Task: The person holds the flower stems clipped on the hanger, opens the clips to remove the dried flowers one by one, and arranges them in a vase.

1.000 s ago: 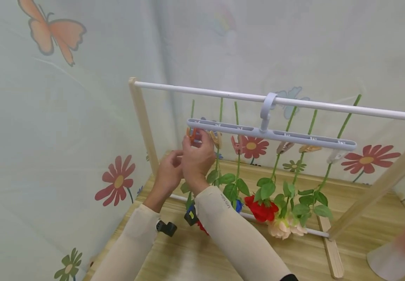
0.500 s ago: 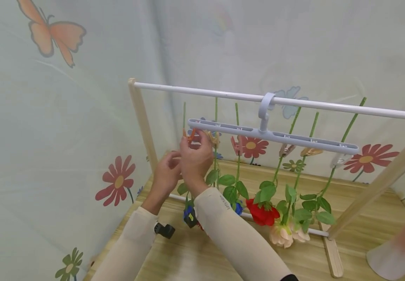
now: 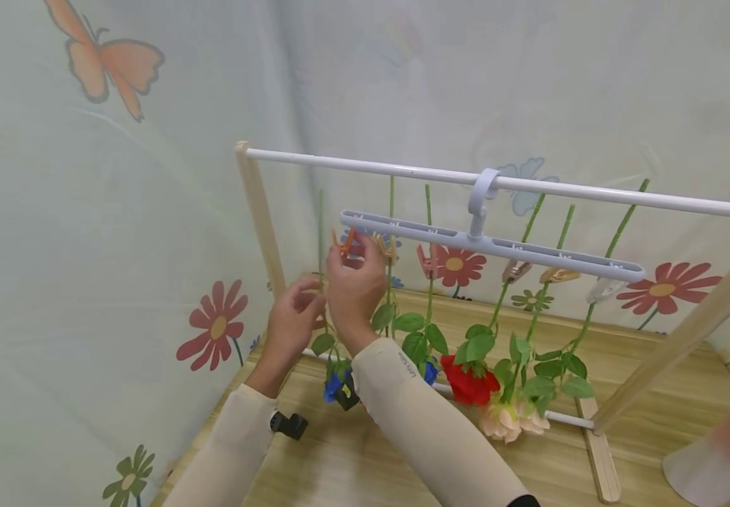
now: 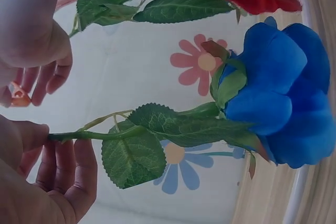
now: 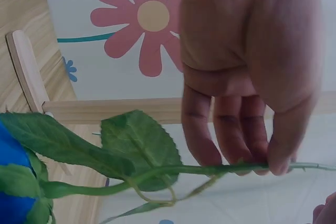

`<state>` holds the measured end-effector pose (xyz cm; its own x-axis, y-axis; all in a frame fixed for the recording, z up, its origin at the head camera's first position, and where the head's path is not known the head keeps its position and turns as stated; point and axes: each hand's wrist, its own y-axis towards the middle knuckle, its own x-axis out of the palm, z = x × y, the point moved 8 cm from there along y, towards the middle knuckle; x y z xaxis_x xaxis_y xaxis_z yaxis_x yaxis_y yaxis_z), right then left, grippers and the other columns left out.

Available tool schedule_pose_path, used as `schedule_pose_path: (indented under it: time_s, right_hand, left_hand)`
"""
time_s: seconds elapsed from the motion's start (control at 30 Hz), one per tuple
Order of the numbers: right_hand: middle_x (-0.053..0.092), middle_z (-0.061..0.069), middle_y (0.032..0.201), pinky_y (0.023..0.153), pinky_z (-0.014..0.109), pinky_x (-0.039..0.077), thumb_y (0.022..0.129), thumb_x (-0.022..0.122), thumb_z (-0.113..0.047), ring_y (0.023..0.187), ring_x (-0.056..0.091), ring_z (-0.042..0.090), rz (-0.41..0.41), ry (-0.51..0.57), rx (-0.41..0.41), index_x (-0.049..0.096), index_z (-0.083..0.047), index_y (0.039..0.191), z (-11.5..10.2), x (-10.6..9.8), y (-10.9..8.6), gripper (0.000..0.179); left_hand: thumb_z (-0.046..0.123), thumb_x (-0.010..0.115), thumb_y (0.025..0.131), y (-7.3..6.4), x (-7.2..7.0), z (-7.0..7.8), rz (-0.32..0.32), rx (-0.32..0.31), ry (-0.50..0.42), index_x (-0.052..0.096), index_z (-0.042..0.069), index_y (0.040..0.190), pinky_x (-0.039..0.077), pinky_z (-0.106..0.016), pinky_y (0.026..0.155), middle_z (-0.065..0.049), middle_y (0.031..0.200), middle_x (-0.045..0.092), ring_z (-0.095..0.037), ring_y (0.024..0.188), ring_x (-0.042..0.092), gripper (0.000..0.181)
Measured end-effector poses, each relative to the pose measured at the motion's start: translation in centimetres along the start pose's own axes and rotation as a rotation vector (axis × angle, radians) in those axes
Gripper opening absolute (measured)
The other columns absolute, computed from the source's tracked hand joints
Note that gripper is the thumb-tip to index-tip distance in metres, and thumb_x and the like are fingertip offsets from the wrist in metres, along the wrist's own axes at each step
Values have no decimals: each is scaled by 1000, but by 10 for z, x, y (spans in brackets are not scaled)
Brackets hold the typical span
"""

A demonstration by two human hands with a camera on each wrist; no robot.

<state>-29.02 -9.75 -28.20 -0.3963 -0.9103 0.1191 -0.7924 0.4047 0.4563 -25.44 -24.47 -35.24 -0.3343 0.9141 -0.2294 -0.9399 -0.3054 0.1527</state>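
Note:
My left hand [image 3: 295,320] pinches the green stem [image 4: 79,135] of an artificial blue rose [image 4: 283,93] between thumb and fingers. The flower hangs head down, its stem's upper end [image 3: 321,225] standing left of the hanger. My right hand [image 3: 357,285] is raised below the left end of the pale blue hanger [image 3: 403,227]. Its thumb and fingers pinch an orange clip [image 3: 348,243], whose two arms point up. In the left wrist view the orange clip [image 4: 20,96] shows beside the right fingers, apart from the stem.
More clips along the hanger hold several upside-down flowers, among them a red rose [image 3: 471,380] and peach blooms [image 3: 507,421]. The hanger hooks over a white rail [image 3: 365,165] on a wooden frame [image 3: 260,211]. A pink-and-white vase [image 3: 719,447] stands at the table's right.
The blue rose's stem has moved left, away from the orange clip and hanger end, with my left hand. More of the blue bloom shows. My right hand stays almost in place at the clip.

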Motion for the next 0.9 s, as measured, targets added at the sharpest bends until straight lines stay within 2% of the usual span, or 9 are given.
schedule_pose_path:
  time_s: [0.13,0.23,0.37,0.5,0.6,0.77,0.9]
  right_hand:
    - [74,4,99,72,25,61,85,77,-17,79,74,15,-2,4,-2,71,-14,111,-2,-1,1,28]
    - [74,4,98,72,26,61,85,76,-17,79,74,15,-9,13,-4,71,-13,111,-4,-1,2,27]
    - [73,6,98,74,27,61,86,75,-15,80,74,18,-20,34,-3,71,-11,112,-6,-1,2,27]
    - [72,8,98,74,27,61,86,76,-14,80,74,19,-20,50,4,71,-8,113,-7,-1,0,29]
    - [72,9,98,74,28,62,86,76,-14,80,74,20,-25,58,8,70,-6,114,-7,-2,0,30]
    - [73,9,103,75,34,63,87,76,-16,83,74,20,-74,85,13,68,-5,119,-10,-1,-3,34]
    - [72,6,107,73,31,61,89,75,-18,88,73,18,-122,85,3,66,-7,123,-15,-5,-7,37]
  left_hand:
    - [13,65,99,-4,-5,-3,28,19,-2,63,11,129,64,-41,78,-26,113,69,-34,95,70,31]
    - [11,65,98,-7,-9,-2,45,37,12,63,11,128,64,-38,76,-24,109,70,-27,88,69,30]
    - [15,65,99,-9,-13,0,50,40,43,63,12,128,64,-36,75,-18,109,71,-24,89,70,29]
    - [17,66,99,-13,-16,3,57,59,61,64,13,127,64,-35,75,-19,111,72,-23,89,72,29]
    - [19,67,98,-17,-21,7,81,94,104,65,12,127,64,-35,74,-19,109,74,-24,85,73,30]
    - [24,68,97,-26,-32,15,133,154,235,67,15,124,63,-43,80,-15,107,76,-28,86,75,29]
    - [24,68,98,-32,-37,23,153,210,281,68,15,124,61,-48,82,-13,105,76,-29,91,74,27]
